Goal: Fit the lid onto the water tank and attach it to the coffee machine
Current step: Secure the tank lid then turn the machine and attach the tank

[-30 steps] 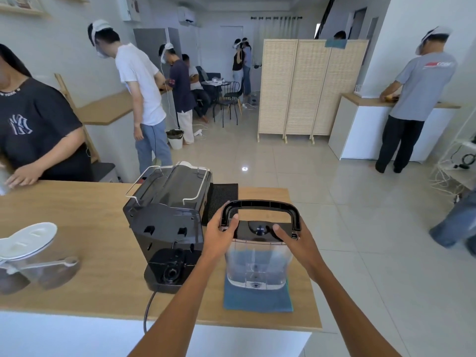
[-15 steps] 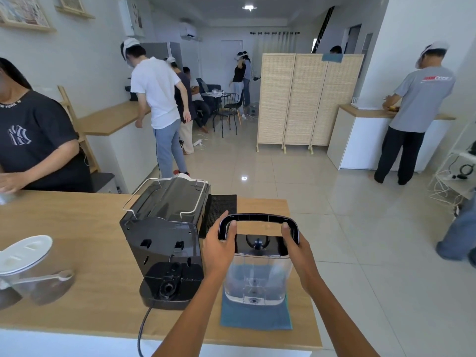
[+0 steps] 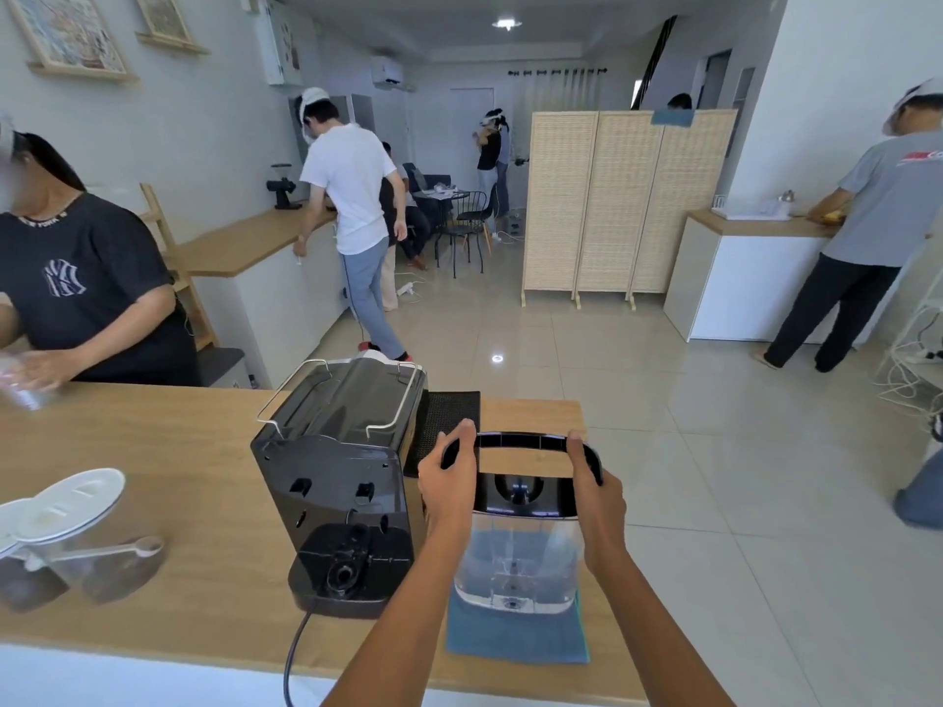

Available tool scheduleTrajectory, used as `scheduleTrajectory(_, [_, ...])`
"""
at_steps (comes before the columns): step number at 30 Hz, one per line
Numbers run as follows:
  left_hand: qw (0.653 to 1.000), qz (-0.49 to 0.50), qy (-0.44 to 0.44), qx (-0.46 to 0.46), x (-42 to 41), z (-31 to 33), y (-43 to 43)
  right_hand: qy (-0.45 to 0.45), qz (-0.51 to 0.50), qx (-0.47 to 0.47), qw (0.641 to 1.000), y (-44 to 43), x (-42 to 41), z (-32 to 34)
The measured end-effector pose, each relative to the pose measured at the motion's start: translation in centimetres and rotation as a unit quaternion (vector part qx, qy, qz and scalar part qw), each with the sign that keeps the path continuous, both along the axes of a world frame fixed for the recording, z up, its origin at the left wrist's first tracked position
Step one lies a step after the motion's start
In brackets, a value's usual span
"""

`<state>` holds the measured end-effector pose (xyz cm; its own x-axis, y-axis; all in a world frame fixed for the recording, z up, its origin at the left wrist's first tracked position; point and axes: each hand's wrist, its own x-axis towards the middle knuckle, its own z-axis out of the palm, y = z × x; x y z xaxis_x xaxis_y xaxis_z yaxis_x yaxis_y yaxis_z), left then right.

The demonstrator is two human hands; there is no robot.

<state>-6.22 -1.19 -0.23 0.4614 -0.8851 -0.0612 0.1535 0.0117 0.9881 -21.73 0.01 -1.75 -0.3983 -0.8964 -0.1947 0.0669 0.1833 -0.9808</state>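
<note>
A clear plastic water tank [image 3: 518, 558] stands on a blue cloth [image 3: 515, 637] near the counter's front edge. A black lid [image 3: 520, 494] with a raised loop handle [image 3: 520, 441] sits on its top. My left hand [image 3: 449, 484] grips the lid's left side and my right hand [image 3: 594, 494] grips its right side, thumbs on the handle's corners. The black coffee machine [image 3: 337, 472] stands just left of the tank, its back with the tank socket [image 3: 344, 571] facing me.
A black mat [image 3: 451, 415] lies behind the tank. Clear containers with white lids and a spoon [image 3: 76, 538] sit at the counter's left. A person in a black shirt [image 3: 76, 283] works at the counter's far left. The machine's cord [image 3: 296, 650] hangs over the front edge.
The view has tilted upward. My hands have shifted up the tank's sides to the lid and its handle. The tank stays on the cloth.
</note>
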Motion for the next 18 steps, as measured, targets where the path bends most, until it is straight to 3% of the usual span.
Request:
scheduleTrajectory(11, [0.999, 0.010, 0.037, 0.007, -0.2, 0.3, 0.2, -0.003, 0.027, 0.008, 1.000, -0.5, -0.6, -0.3])
scheduleTrajectory(18, [0.997, -0.061, 0.024, -0.038, 0.5, -0.6, 0.1, 0.005, 0.089, -0.042, 0.995, 0.0, -1.4, -0.2])
